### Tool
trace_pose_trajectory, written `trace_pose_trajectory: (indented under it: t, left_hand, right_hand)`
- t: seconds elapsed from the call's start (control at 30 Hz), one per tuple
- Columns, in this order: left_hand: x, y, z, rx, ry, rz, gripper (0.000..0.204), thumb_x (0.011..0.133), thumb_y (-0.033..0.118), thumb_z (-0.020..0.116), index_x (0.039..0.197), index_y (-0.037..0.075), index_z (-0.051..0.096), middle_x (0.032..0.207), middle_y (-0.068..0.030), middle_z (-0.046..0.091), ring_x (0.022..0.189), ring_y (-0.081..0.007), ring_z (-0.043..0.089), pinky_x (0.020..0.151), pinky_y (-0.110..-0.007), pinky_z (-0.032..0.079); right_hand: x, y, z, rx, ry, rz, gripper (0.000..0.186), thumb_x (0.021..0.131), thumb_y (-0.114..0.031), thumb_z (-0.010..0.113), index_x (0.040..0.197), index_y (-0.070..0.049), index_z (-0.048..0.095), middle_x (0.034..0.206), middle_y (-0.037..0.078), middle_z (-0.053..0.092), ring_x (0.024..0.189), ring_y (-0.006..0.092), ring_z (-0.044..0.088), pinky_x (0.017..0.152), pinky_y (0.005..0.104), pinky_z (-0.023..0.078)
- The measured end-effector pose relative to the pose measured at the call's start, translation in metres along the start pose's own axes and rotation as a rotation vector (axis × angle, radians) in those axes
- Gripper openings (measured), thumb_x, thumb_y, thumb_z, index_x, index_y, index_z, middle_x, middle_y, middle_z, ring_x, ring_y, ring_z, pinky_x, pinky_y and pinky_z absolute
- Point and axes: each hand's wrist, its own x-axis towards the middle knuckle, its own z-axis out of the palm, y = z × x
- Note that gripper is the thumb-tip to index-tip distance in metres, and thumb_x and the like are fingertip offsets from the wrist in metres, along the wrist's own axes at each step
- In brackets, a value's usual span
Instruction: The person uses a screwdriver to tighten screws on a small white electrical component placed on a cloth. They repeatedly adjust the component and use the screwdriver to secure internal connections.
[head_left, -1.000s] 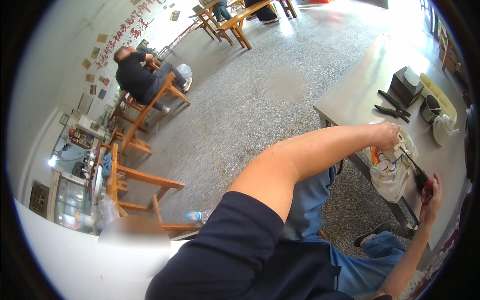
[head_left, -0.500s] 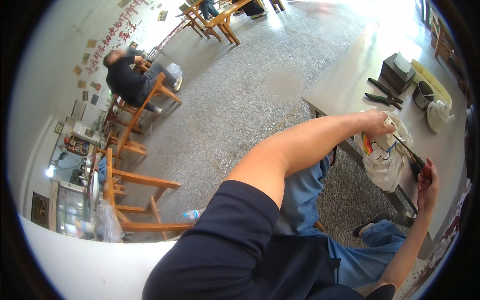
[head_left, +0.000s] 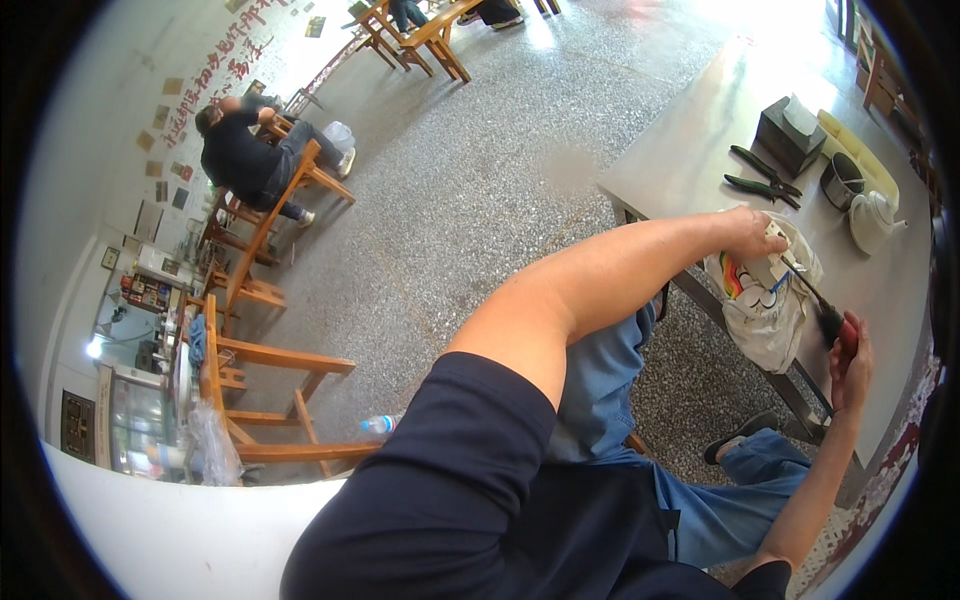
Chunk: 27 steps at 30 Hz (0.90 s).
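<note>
My left hand (head_left: 748, 234) is closed on a small white block with little dark holes (head_left: 777, 240), pressing it down on a crumpled white cloth bag with a colourful print (head_left: 765, 325). A screwdriver with a red and black handle (head_left: 831, 322) slants from my right hand (head_left: 851, 375) to the block. Its thin shaft reaches the block's near side; whether the tip sits in a screw cannot be seen. My right fingers rest round the red handle end, loosely bent. The bag drapes over the near table edge.
On the grey table (head_left: 690, 160) lie green-handled pliers or cutters (head_left: 765, 180). Beyond them stand a dark tissue box (head_left: 790, 138), a dark cup (head_left: 842, 184), a white teapot (head_left: 876, 222) and a yellowish tray (head_left: 862, 160). A person (head_left: 245, 155) sits on a wooden bench at the left.
The screwdriver handle has turned in my right hand, and more of its red part shows. My left hand stays on the white block. The whole view has shifted slightly.
</note>
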Motion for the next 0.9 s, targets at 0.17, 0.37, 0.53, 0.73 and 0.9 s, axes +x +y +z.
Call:
trace_pose_trajectory:
  t: [0.17, 0.37, 0.53, 0.73, 0.9]
  left_hand:
    - [0.007, -0.01, 0.008, 0.129, -0.047, 0.11, 0.068, 0.103, 0.058, 0.043, 0.131, -0.002, 0.06, 0.129, -0.027, 0.063, 0.12, -0.0433, 0.061, 0.101, -0.046, 0.05]
    - [-0.026, 0.017, -0.027, -0.084, -0.139, 0.033, 0.068, 0.094, 0.054, 0.059, 0.135, -0.001, 0.056, 0.13, -0.0275, 0.063, 0.12, -0.0401, 0.061, 0.102, -0.044, 0.049]
    - [-0.026, -0.004, -0.021, -0.119, -0.046, 0.125, 0.089, 0.077, 0.051, 0.08, 0.143, 0.001, 0.047, 0.13, -0.0266, 0.063, 0.122, -0.035, 0.061, 0.103, -0.04, 0.048]
    - [-0.025, -0.005, -0.03, -0.144, -0.111, 0.152, 0.091, 0.071, 0.032, 0.088, 0.147, 0.005, 0.046, 0.128, -0.0229, 0.064, 0.111, -0.0327, 0.066, 0.096, -0.038, 0.054]
    - [-0.022, -0.003, -0.019, -0.321, -0.02, 0.225, 0.077, 0.074, 0.024, 0.089, 0.14, 0.002, 0.055, 0.129, -0.0212, 0.065, 0.106, -0.0249, 0.069, 0.087, -0.038, 0.058]
  right_hand:
    - [-0.01, -0.004, 0.019, 0.022, 0.008, -0.064, 0.048, 0.104, -0.03, 0.057, 0.147, -0.007, 0.051, 0.096, -0.002, 0.067, 0.074, 0.0051, 0.058, 0.058, 0.0163, 0.042]
    - [-0.013, -0.003, 0.026, 0.065, 0.012, -0.109, 0.046, 0.105, -0.034, 0.057, 0.143, -0.007, 0.054, 0.086, 0.0, 0.066, 0.066, 0.0068, 0.058, 0.051, 0.018, 0.042]
    - [-0.017, -0.011, 0.031, -0.036, 0.021, -0.058, 0.045, 0.105, -0.034, 0.054, 0.14, -0.006, 0.054, 0.075, 0.002, 0.063, 0.052, 0.0085, 0.053, 0.043, 0.0205, 0.038]
    - [-0.022, -0.013, 0.041, 0.099, 0.016, -0.102, 0.043, 0.105, -0.027, 0.054, 0.141, -0.005, 0.053, 0.088, 0.0, 0.063, 0.066, 0.0077, 0.057, 0.052, 0.0221, 0.044]
    - [-0.011, -0.002, 0.02, 0.235, -0.017, 0.012, 0.035, 0.103, -0.034, 0.057, 0.121, -0.004, 0.062, 0.083, 0.004, 0.062, 0.063, 0.0114, 0.058, 0.049, 0.0239, 0.042]
